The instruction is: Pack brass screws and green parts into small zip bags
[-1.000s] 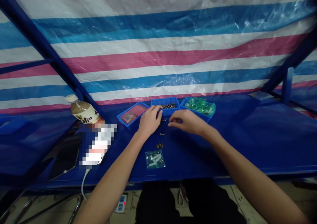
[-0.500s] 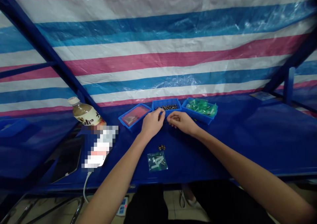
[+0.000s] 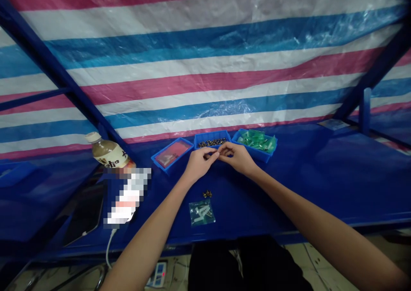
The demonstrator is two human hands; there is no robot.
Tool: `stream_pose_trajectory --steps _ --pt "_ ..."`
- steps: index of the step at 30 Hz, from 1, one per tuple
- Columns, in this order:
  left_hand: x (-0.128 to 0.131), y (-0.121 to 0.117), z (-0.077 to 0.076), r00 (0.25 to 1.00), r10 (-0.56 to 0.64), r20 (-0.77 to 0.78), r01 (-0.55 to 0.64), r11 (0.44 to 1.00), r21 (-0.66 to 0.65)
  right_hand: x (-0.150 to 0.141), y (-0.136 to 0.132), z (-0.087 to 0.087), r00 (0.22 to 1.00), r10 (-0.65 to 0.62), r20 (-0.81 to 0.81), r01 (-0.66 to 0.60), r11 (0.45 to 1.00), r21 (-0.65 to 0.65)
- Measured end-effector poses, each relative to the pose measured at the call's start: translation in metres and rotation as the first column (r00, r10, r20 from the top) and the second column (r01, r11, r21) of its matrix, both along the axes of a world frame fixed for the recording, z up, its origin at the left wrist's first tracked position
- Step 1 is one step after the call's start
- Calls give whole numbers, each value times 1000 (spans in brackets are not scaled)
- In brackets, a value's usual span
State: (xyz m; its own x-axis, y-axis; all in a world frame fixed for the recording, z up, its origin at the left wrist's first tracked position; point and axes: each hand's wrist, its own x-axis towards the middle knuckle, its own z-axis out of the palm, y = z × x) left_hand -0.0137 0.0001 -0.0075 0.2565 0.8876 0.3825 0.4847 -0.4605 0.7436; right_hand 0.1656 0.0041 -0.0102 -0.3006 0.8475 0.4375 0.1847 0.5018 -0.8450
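Observation:
My left hand (image 3: 199, 163) and my right hand (image 3: 236, 158) meet at the fingertips just in front of a blue plastic tray (image 3: 212, 139). Between the fingertips they pinch a small metal part, mostly hidden. That tray holds several small dark and brass fasteners. Nearer me on the blue tabletop lies a small cluster of brass fasteners (image 3: 207, 193). Beside it is a clear plastic bag (image 3: 201, 212) with white pieces inside. To the left stands a blue tray with a pinkish sheet (image 3: 170, 154). To the right, a blue tray holds green packets (image 3: 253, 141).
A capped drink bottle (image 3: 109, 151) stands at the left of the blue tabletop (image 3: 321, 184). Beside it are a pixelated object (image 3: 128, 195), a dark tablet (image 3: 85, 214) and a white cable (image 3: 109, 248). A striped tarpaulin (image 3: 205, 68) and blue frame bars rise behind.
My hands have come together from apart until their fingertips touch. The view has tilted slightly. Loose fasteners seen on the tabletop earlier no longer show near my hands.

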Motion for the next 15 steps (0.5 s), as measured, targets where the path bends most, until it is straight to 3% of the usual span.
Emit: stream_pose_trajectory --steps 4,8,15 --pt "1 1 -1 998 -13 56 16 998 -55 1 -2 1 992 -58 111 44 991 123" --pt "2 -1 0 996 -2 90 7 999 -53 3 -2 2 994 -36 107 25 995 95" --pt "-1 -1 -5 995 72 -75 -52 969 241 1 -4 5 975 -70 209 72 997 -3"
